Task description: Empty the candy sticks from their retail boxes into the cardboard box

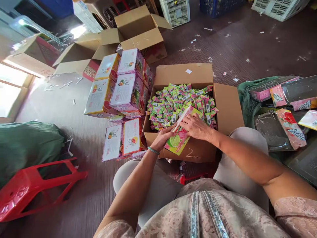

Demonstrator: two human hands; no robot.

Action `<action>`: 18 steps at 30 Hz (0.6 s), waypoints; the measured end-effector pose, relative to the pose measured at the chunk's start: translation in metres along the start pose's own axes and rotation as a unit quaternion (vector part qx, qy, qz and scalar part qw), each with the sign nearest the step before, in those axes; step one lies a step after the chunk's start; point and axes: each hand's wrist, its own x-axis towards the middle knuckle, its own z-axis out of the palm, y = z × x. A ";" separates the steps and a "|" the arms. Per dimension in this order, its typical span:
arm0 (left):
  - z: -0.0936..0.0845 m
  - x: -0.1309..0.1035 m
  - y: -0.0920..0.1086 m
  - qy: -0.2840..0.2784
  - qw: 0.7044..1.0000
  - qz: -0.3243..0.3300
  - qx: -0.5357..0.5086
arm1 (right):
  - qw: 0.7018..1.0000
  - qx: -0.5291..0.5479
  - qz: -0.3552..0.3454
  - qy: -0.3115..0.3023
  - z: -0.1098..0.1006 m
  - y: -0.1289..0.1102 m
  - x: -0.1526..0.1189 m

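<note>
The box point(180, 140) is being held tilted over the near rim of the sachet-filled carton point(201, 150), its left edge being pinched by the left hand point(162, 137) and its right side being gripped by the right hand point(195, 127) (creasing is probably being best avoided by light, even pressure).

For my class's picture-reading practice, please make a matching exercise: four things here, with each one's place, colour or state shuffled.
Things:
1. bracelet
2. stool
3. sachets
4. lime-printed packaging

Matches:
A. heaped inside an open carton
B. held by the left hand and right hand
C. around the left wrist
D. red, at the picture's left edge

Pairs: 1-C, 2-D, 3-A, 4-B.
</note>
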 end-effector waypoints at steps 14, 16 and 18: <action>-0.001 0.008 -0.010 0.004 0.999 0.033 0.033 | 1.000 -0.011 -0.010 0.027 0.011 -0.001 -0.010; -0.003 0.008 -0.008 0.010 0.996 0.051 0.067 | 0.999 -0.002 -0.005 0.037 0.014 -0.002 -0.013; -0.006 0.008 -0.005 0.025 0.990 0.074 0.114 | 0.999 0.002 0.006 0.043 0.017 -0.003 -0.016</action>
